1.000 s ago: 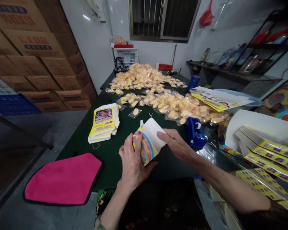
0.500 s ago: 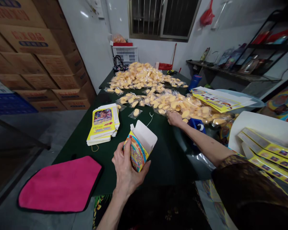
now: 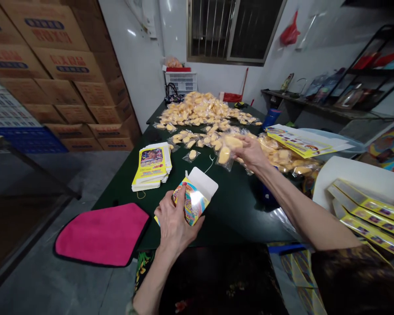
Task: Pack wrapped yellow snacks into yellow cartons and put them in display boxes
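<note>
Left hand (image 3: 174,218) grips a yellow-and-blue printed cardboard box (image 3: 192,203) (white flap (image 3: 203,183) open). Right hand (image 3: 252,153), farther out, grasps clear-wrapped, pale-yellow oval pieces (image 3: 224,155). Stacked yellow-and-white printed cartons (image 3: 153,164) lie beyond the left hand, leftward.

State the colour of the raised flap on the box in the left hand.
White; the flap shows best in the head view.
</note>
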The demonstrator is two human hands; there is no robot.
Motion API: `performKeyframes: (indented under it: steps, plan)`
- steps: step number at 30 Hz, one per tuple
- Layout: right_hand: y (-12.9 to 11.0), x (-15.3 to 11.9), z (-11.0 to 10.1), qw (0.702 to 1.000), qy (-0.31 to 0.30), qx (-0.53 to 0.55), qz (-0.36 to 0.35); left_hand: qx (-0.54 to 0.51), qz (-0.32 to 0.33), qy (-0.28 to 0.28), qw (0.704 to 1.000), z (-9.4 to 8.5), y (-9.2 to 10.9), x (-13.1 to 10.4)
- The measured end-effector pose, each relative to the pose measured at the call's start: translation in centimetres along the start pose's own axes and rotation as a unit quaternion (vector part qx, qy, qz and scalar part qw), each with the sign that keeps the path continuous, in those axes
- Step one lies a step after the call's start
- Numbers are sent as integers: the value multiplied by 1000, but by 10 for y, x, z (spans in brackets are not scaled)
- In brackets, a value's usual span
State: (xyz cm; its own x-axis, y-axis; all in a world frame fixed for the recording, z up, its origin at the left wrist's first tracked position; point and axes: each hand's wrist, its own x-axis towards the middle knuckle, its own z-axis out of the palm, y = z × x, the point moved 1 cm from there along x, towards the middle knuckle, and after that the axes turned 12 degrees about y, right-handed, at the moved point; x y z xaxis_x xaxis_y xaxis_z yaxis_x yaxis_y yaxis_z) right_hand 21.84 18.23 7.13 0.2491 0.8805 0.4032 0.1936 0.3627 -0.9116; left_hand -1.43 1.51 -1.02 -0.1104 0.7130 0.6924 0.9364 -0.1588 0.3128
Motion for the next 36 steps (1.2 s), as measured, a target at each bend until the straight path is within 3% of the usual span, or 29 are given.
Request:
performKeyframes:
  steps: [3, 7, 12, 17, 20, 25, 28, 32, 34, 36]
  plan:
    - [-35, -13, -6, 975, -29, 204, 88, 8, 16, 1, 1000, -1, 8, 1]
    - [-51, -49, 7, 961, -62, 238, 130, -11, 20, 13, 1000, -2, 20, 1]
    - [-37, -85, 24, 983, -5, 176, 49, -8, 5, 48, 999, -4, 23, -2]
    - [-41, -93, 17, 987, -141, 41, -60, 44, 14, 51, 998, -3, 20, -2]
    - [-50, -89, 7, 981, -168, -7, -94, 61, 18, 39, 997, -3, 21, -2]
    - [-48, -79, -3, 977, -213, -10, -3, 52, 59, 25, 997, -2, 24, -3]
    - [-41, -76, 0, 964, -244, -99, 26, 32, 99, 29, 994, 0, 25, -5]
    - [-44, -81, 11, 926, -269, -241, -106, 27, 103, 50, 993, 3, 26, -7]
    - [-50, -84, 15, 932, -250, -212, -156, 24, 79, 64, 995, 5, 26, -6]
    - [-54, -86, 17, 955, -168, -154, -190, 17, 54, 74, 996, 7, 26, -4]
